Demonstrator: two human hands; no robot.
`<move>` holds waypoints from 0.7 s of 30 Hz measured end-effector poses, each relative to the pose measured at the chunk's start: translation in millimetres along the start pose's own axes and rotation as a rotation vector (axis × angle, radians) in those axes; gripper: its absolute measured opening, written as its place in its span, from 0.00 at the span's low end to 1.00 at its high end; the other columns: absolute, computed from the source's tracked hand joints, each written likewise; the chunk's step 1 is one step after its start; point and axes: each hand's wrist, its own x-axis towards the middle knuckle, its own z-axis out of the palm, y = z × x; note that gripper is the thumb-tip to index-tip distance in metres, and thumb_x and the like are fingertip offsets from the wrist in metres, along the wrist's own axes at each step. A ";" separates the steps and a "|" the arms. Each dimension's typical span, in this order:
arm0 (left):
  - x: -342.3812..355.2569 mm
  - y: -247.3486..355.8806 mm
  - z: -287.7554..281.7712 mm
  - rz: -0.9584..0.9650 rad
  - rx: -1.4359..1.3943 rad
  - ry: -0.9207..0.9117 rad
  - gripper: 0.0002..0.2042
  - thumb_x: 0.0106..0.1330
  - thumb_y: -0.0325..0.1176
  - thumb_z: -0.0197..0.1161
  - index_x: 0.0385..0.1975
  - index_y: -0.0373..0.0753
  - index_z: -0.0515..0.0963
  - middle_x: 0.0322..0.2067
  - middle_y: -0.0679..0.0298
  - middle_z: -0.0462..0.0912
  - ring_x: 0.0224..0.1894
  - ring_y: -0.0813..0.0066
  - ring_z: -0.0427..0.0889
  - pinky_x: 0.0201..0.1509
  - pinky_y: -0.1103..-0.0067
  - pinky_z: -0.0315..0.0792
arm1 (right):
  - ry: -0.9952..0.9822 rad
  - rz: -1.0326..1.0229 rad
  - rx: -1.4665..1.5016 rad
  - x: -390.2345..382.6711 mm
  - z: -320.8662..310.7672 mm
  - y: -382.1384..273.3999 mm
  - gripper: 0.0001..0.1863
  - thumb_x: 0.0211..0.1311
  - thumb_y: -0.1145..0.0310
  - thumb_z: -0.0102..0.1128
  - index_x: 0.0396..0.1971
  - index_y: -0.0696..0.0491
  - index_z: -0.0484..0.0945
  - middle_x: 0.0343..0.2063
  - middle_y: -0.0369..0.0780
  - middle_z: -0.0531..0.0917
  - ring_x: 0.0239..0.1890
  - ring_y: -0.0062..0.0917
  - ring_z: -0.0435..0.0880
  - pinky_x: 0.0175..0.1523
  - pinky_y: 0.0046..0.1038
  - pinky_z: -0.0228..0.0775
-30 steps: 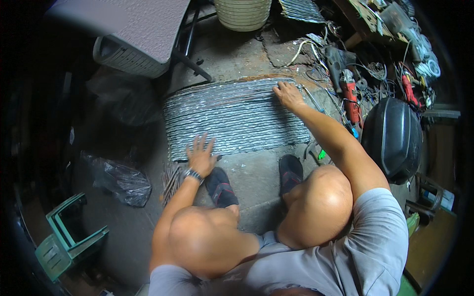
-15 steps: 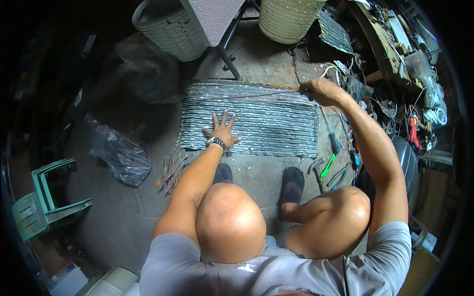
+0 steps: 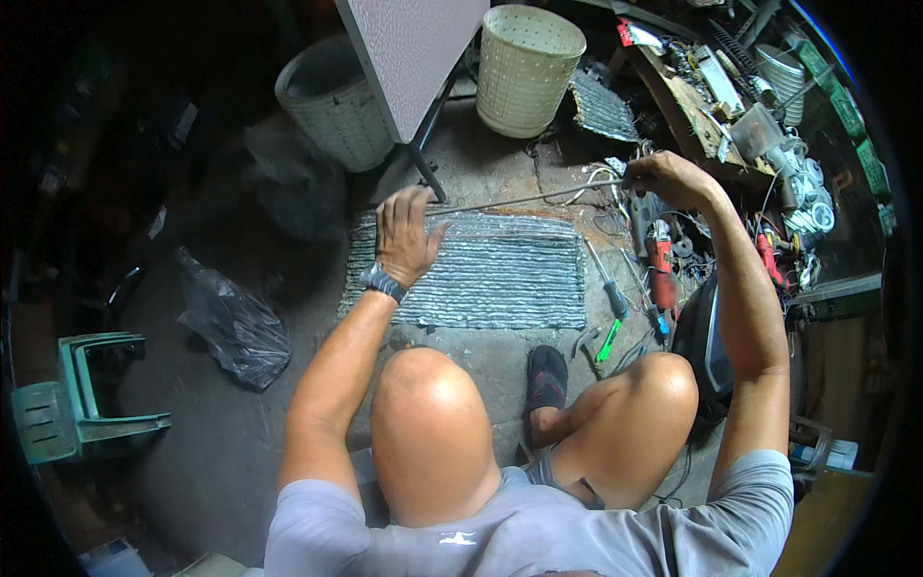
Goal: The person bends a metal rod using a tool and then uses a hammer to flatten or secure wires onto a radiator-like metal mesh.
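Note:
On the floor before me lies a grey ridged panel [image 3: 490, 274], made of narrow strips running side by side. My right hand [image 3: 670, 181] is closed on one end of a long thin metal rod [image 3: 538, 199], above the panel's far right corner. The rod slants leftward over the panel's far edge. At its left end is my left hand [image 3: 404, 236], slightly blurred, with fingers stretched and thumb apart. Its palm and the rod's tip are partly hidden, so any touch between them is unclear.
Right of the panel lie a screwdriver [image 3: 615, 298], a green-handled tool [image 3: 608, 340] and a red power tool [image 3: 661, 264]. Woven baskets [image 3: 529, 72] stand beyond, beside a tilted board [image 3: 413, 58]. A plastic bag [image 3: 236, 327] and green stool [image 3: 72, 394] are left.
My left hand has lifted off the panel's middle and moved to the far left, by the rod's end. My right hand still holds the rod, now farther right. The view has shifted.

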 end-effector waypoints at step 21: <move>112.7 32.2 -160.7 -0.074 0.145 -0.539 0.16 0.77 0.47 0.52 0.42 0.41 0.80 0.40 0.46 0.87 0.46 0.41 0.85 0.49 0.49 0.75 | 0.483 -0.021 0.001 -77.2 -25.3 -91.8 0.18 0.69 0.50 0.63 0.47 0.48 0.86 0.39 0.48 0.88 0.43 0.47 0.87 0.47 0.46 0.79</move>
